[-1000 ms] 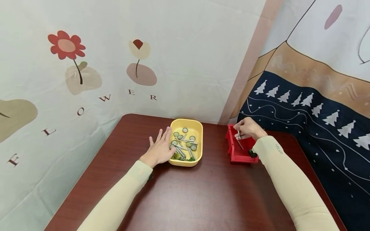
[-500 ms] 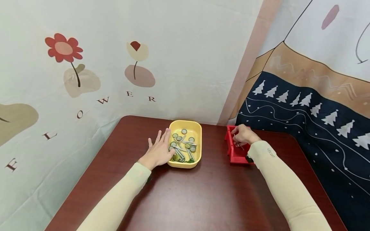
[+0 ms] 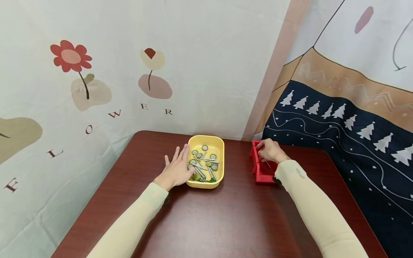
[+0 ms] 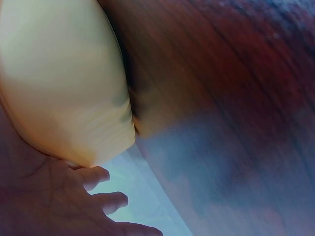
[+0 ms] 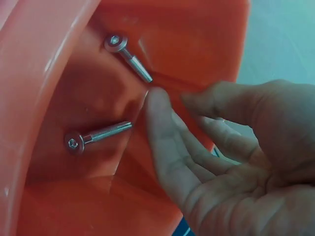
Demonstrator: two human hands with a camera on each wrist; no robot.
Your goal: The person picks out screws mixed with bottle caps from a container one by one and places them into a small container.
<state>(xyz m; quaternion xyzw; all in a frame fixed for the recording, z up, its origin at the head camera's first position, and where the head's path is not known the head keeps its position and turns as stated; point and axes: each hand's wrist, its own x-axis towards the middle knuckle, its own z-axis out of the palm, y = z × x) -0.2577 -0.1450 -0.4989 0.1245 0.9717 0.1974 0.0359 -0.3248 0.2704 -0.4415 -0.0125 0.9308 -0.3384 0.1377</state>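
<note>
My left hand [image 3: 175, 170] lies along the left side of a yellow tray [image 3: 222, 163], its fingers straight and spread. The left wrist view shows the palm side of this hand [image 4: 44, 201] close against the tray's outer wall [image 4: 64, 73]. Inside the tray are long silver bolts [image 3: 209, 161] and several round greenish-grey discs [image 3: 204, 147]. My right hand [image 3: 271, 150] reaches into a red bin [image 3: 265, 178]. Two silver hex-socket bolts, one bolt [image 5: 138, 67] above the other bolt [image 5: 106, 133], lie on the bin's floor. Thumb and index finger are parted, with nothing visible between them.
The bin stands to the right of the tray on a dark reddish-brown table [image 3: 206, 222]. Behind the table's far edge hangs a pale cloth [image 3: 206, 71] with printed flowers, and a navy cloth [image 3: 322, 143] with printed trees borders the right side.
My right hand has lowered into the red bin and let go of the bolt it pinched one second ago. The left hand stays at the tray; the head view has shifted slightly.
</note>
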